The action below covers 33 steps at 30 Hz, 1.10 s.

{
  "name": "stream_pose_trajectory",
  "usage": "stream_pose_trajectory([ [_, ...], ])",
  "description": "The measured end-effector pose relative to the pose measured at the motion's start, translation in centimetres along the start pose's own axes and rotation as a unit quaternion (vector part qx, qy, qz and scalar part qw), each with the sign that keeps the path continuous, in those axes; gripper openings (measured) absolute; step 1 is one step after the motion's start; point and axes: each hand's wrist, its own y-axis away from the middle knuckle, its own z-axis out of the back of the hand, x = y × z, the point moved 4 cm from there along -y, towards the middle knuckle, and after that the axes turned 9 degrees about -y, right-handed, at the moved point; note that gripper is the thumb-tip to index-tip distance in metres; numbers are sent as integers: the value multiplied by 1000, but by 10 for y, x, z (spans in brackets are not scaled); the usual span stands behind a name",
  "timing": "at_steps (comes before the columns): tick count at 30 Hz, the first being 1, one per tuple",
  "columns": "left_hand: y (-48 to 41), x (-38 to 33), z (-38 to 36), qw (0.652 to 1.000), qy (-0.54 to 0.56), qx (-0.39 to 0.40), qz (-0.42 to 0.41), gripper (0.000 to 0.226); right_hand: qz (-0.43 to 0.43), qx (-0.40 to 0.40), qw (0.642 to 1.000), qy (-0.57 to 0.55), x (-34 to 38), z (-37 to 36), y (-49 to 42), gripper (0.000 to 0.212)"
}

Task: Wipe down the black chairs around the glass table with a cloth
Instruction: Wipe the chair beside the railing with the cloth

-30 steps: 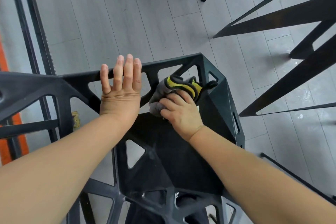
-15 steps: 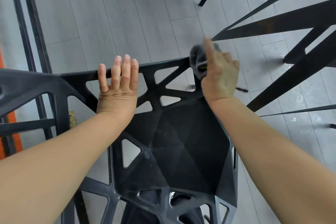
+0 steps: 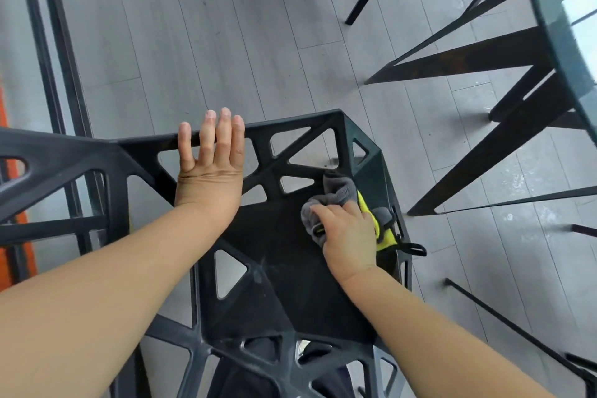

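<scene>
A black chair point(image 3: 277, 271) with triangular cut-outs fills the lower middle, seen from above. My left hand point(image 3: 210, 165) rests flat on its far rim with the fingers straight. My right hand point(image 3: 349, 236) grips a grey and yellow cloth point(image 3: 339, 195) and holds it against the right side of the seat. A black loop of the cloth hangs over the chair's right edge. The glass table point(image 3: 562, 42) shows at the upper right with its black angled legs point(image 3: 468, 58) below it.
A second black chair point(image 3: 48, 165) adjoins on the left. Black metal rails point(image 3: 58, 52) run along the left side over grey plank floor point(image 3: 242, 26). An orange strip lies at the far left edge. A thin black leg point(image 3: 504, 326) crosses the lower right.
My right hand went with the cloth from the seat up to the chair's far right corner, then came back down onto the right side of the seat. My left hand stayed on the rim.
</scene>
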Motion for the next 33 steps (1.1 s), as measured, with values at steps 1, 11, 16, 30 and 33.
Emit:
stream_pose_trajectory([
  [1,1,2,5,1000,6,17,-3,88,-27,-10,999,-42,2,9,-1,55],
  [11,-8,97,58,958,207,170,100,58,-349,-166,784,-487,22,62,-96,54],
  [16,-1,102,56,937,250,205,134,60,-382,-193,648,-630,81,42,-95,38],
  [30,-5,159,95,969,162,142,118,48,-299,-130,750,-575,166,33,-69,57],
  [33,0,180,104,976,85,139,146,44,-262,-99,792,-542,194,34,-64,59],
])
